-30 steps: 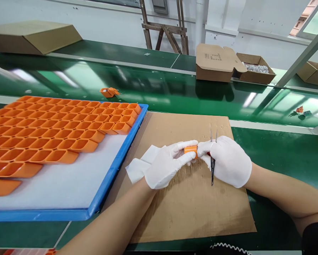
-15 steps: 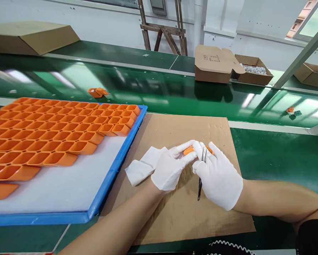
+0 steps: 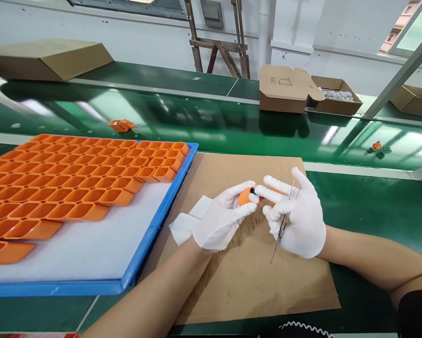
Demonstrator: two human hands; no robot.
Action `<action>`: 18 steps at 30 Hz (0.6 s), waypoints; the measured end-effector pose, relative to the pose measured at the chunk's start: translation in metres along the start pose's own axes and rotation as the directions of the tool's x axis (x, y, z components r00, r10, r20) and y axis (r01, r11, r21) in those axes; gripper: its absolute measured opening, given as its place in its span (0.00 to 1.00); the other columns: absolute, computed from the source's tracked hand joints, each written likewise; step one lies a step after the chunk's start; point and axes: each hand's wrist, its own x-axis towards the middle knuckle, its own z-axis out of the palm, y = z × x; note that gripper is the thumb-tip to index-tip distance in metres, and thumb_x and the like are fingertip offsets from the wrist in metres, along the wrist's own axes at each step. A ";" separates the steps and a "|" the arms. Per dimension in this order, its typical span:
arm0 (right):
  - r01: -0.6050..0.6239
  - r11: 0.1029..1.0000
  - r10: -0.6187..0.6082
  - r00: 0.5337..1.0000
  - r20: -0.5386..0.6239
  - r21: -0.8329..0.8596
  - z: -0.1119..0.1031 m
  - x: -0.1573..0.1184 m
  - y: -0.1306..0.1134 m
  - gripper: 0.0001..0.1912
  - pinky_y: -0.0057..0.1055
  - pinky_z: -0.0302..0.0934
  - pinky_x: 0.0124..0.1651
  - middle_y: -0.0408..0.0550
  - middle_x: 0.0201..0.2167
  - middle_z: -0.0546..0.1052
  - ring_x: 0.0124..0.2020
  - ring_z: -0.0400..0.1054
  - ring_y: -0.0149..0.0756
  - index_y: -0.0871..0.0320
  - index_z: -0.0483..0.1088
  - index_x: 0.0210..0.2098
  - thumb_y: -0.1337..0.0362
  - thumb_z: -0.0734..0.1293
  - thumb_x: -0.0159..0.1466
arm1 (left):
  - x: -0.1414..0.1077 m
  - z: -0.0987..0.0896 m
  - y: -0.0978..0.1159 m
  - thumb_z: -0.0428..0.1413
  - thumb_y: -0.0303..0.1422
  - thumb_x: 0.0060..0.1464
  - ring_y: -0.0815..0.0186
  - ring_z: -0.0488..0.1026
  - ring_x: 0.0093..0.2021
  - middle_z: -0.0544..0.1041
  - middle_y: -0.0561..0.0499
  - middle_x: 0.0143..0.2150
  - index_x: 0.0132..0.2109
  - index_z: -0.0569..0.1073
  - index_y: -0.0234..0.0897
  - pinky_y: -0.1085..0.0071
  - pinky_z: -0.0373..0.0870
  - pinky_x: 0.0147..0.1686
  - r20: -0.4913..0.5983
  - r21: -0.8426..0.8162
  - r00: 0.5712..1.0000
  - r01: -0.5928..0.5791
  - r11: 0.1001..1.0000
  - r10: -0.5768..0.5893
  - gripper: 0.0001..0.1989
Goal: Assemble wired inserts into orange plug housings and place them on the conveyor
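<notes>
The left hand (image 3: 220, 220), in a white glove, was closed around a small orange part (image 3: 246, 195) held above the cardboard sheet (image 3: 246, 281). The right hand (image 3: 297, 216) touched that part with its outstretched forefinger, its other fingers curled loosely around tweezers (image 3: 281, 227). A white cloth (image 3: 183, 226) lay under the left hand.

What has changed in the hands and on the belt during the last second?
The right hand opened its fingers; the tweezers tilted. The loose orange piece on the belt moved left. The left hand still holds the orange part; the tray stayed.
</notes>
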 end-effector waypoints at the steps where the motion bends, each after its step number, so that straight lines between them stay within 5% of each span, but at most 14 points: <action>1: 0.011 1.000 -0.011 1.000 -0.015 -0.027 0.000 -0.001 0.000 0.15 0.67 0.48 0.70 0.44 0.43 0.83 0.60 0.72 0.53 0.51 0.64 0.27 0.78 0.67 0.57 | 0.000 -0.001 0.000 0.74 0.35 0.45 0.62 0.76 0.47 0.81 0.52 0.44 0.49 0.82 0.46 0.61 0.73 0.53 0.001 0.003 1.000 -0.005 1.000 0.005 0.22; 10: -0.059 0.989 0.076 0.990 -0.122 0.136 0.002 0.006 -0.015 0.15 0.60 0.58 0.65 0.44 0.42 0.84 0.47 0.79 0.42 0.51 0.58 0.30 0.76 0.66 0.60 | -0.003 -0.003 -0.002 0.76 0.34 0.41 0.60 0.78 0.48 0.83 0.51 0.46 0.45 0.83 0.46 0.57 0.74 0.55 0.023 0.000 0.999 -0.036 0.999 0.036 0.21; 14: -0.088 0.982 0.104 0.990 -0.093 0.165 0.005 0.010 -0.014 0.16 0.61 0.54 0.69 0.43 0.40 0.84 0.46 0.80 0.42 0.51 0.55 0.29 0.76 0.64 0.61 | 0.000 -0.002 -0.004 0.76 0.36 0.42 0.58 0.78 0.52 0.83 0.50 0.48 0.46 0.83 0.45 0.56 0.73 0.59 -0.005 0.024 1.000 -0.015 1.000 0.015 0.22; 18: -0.216 0.898 0.270 0.959 -0.091 0.382 0.011 0.011 0.003 0.12 0.59 0.57 0.67 0.49 0.44 0.83 0.49 0.78 0.44 0.51 0.58 0.33 0.67 0.68 0.64 | 0.003 0.007 -0.005 0.72 0.45 0.48 0.52 0.75 0.59 0.80 0.45 0.57 0.52 0.81 0.42 0.55 0.75 0.58 -0.046 -0.025 0.999 -0.003 1.000 0.002 0.25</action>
